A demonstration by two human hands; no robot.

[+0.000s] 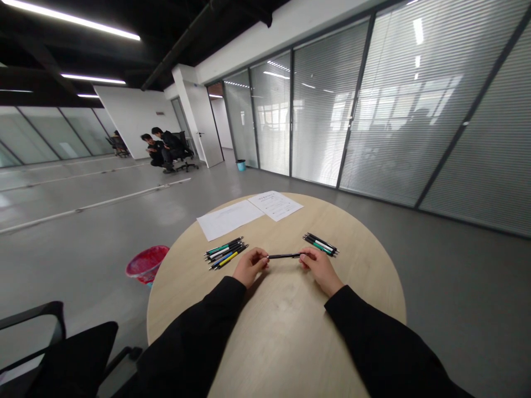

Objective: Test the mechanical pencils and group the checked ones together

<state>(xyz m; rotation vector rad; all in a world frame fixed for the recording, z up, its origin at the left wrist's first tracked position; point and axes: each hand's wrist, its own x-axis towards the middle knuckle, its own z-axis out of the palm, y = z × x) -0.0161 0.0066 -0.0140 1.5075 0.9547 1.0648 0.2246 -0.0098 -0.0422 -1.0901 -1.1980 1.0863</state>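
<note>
The left hand (250,266) and right hand (321,269) pinch opposite ends of a black pen (284,256), low over a round wooden table (282,337). From that pen, a fanned group of pens (226,253) lies at ten o'clock, just beside the left hand, and a smaller group of pens (321,244) lies at two o'clock. Two paper sheets (249,215) lie at twelve o'clock.

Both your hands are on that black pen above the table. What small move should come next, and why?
Probably lay the black pen beside the bunch of pens on the right. Your right hand holds one end just below that bunch, your left hand holds the other, and those pens already lie side by side.
</note>
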